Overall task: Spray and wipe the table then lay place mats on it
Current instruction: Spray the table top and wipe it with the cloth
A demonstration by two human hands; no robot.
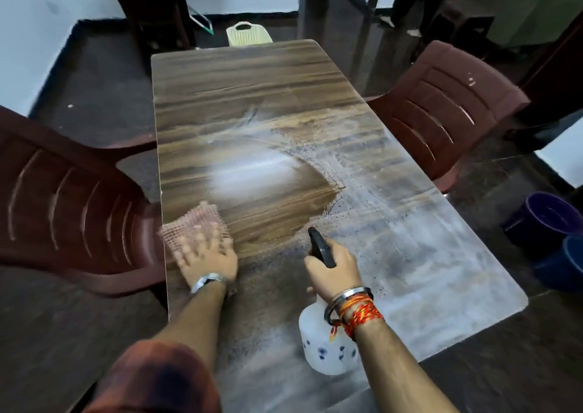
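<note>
Left grip: fingers flat, pressing the cloth by the left edge of the counter.
Right grip: clamped round the spray bottle at the near end.
Mats: none in my view.
Risk: I reckon the cloth could slip off that edge, and droplets left unwiped on the right would wet the mats.

The table is streaked brown wood-grain, greyed by a speckled whitish film from 3 to 6 o'clock. At 9 o'clock the cloth is pink with a fine grid weave. The spray bottle at 6 o'clock is translucent white with small blue flower prints and a black trigger head. The side chairs are maroon. The chair back at 12 o'clock is cream. The bucket at 3 o'clock is purple. The wrist threads are red, orange and yellow.
</note>
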